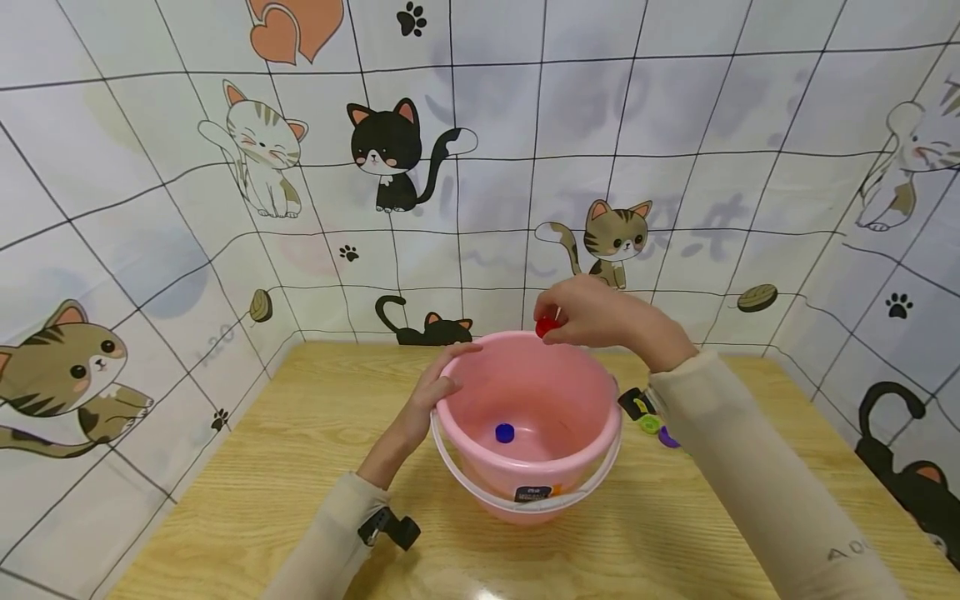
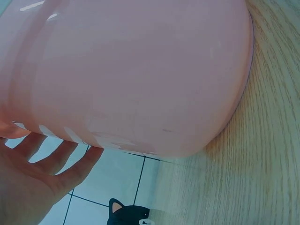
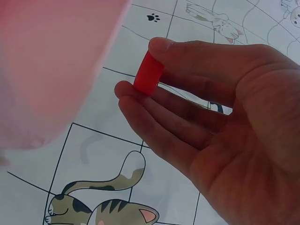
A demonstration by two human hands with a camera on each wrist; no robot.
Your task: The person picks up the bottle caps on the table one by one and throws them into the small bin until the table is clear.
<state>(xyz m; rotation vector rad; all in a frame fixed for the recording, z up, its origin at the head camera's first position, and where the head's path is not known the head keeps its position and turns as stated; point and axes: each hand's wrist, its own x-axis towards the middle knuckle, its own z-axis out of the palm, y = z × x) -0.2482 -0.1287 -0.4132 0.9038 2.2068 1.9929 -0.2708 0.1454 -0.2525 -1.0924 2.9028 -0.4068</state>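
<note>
Head only: blue cap [image 1: 505,433].

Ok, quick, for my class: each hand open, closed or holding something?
Left hand: closed, holding the pink bucket.
Right hand: closed, pinching a small red piece.

Showing pink on the bucket [image 1: 555,375], blue on a blue disc [image 1: 505,433] inside it, red on a red disc [image 1: 546,327] near its far rim. Displaying cartoon cats [image 1: 393,150] on the gridded white backdrop [image 1: 495,108] behind it.
</note>
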